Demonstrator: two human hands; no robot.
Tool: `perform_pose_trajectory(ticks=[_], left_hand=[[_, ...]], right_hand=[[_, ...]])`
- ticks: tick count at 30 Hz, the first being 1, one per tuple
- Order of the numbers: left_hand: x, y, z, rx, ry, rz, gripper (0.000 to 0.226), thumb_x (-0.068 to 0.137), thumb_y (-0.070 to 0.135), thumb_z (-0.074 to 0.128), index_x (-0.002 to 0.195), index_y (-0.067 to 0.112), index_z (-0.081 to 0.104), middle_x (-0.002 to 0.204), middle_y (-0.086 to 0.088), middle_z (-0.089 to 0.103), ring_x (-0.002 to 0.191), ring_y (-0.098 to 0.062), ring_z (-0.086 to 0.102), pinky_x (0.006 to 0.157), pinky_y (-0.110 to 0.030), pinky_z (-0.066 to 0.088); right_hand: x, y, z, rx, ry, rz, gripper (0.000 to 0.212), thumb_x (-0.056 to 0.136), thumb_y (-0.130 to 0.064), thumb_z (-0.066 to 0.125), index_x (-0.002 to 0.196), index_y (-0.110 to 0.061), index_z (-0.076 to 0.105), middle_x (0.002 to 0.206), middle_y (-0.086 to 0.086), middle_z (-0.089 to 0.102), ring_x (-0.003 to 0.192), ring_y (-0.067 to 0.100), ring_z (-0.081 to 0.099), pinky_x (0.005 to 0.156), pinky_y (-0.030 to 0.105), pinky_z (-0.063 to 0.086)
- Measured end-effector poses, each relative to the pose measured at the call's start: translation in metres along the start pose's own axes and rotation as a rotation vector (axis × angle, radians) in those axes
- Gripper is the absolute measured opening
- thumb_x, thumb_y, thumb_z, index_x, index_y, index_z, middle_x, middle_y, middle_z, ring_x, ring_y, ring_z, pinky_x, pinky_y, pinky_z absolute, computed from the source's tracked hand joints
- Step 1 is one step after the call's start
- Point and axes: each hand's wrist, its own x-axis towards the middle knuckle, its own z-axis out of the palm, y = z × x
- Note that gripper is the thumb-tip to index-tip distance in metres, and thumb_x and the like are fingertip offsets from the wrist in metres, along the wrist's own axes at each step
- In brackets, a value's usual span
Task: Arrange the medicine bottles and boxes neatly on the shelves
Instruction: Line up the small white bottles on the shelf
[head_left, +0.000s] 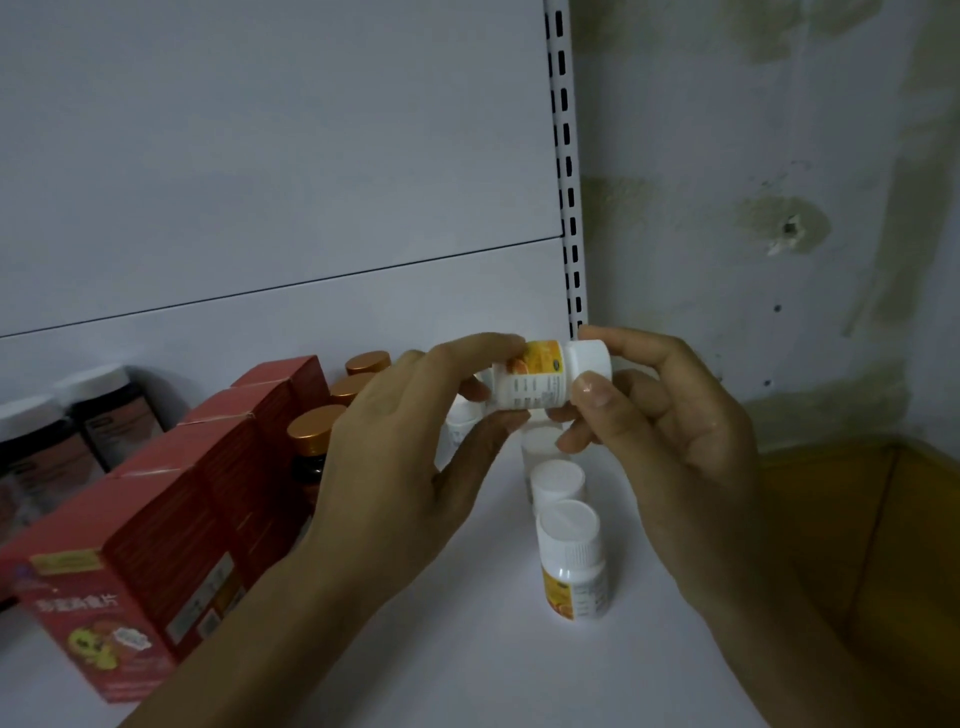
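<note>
White bottle (537, 387) held sideways: left hand (395, 452) fingers grip its base, right hand (675, 441) fingers grip its cap. More bottles (571, 561) stand below the fingers on shelf (467, 654).

front red box (98, 618), white characters ending 消食片, other print unreadable

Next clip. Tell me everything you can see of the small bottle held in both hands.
The held bottle is small, white and plastic-looking, with a white cap and an orange-and-yellow label bearing fine print too blurred to read. It lies on its side in the air above the shelf, cap towards the right. The left hand pinches its body; the right hand grips the cap end.
</note>
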Motion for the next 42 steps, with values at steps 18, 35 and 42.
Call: perform_pose_trajectory(ticks=[18, 35, 42], left_hand=[[-0.003, 0.004, 0.022, -0.786, -0.023, -1.041, 0.040, 0.087, 0.047, 0.044, 0.121, 0.030, 0.056, 0.122, 0.011, 0.062, 0.106, 0.000, 0.060, 0.101, -0.028, 0.046], [0.002, 0.007, 0.031, -0.891, -0.214, -1.233, 0.063, 0.086, 0.056, 0.037, 0.139, 0.022, 0.042, 0.129, 0.005, 0.056, 0.116, -0.012, 0.055, 0.102, -0.033, 0.043], [0.003, 0.006, 0.030, -0.910, -0.229, -1.229, 0.058, 0.090, 0.052, 0.037, 0.137, 0.019, 0.044, 0.130, 0.002, 0.057, 0.115, -0.013, 0.056, 0.096, -0.029, 0.045]], right_hand=[[0.047, 0.042, -0.046, -0.726, -0.057, 0.205, 0.029, 0.081, -0.023, 0.073, 0.107, -0.023, 0.061, 0.096, -0.006, 0.065, 0.074, -0.006, 0.055, 0.064, 0.011, 0.042], [0.058, 0.067, -0.023, -0.462, -0.375, 0.385, 0.034, 0.087, -0.009, 0.066, 0.111, -0.027, 0.051, 0.093, -0.018, 0.060, 0.088, 0.001, 0.062, 0.067, 0.014, 0.051], [0.060, 0.073, -0.026, -0.400, -0.309, 0.395, 0.021, 0.087, -0.010, 0.065, 0.093, -0.028, 0.056, 0.099, -0.007, 0.064, 0.092, 0.008, 0.063, 0.068, 0.016, 0.052]])
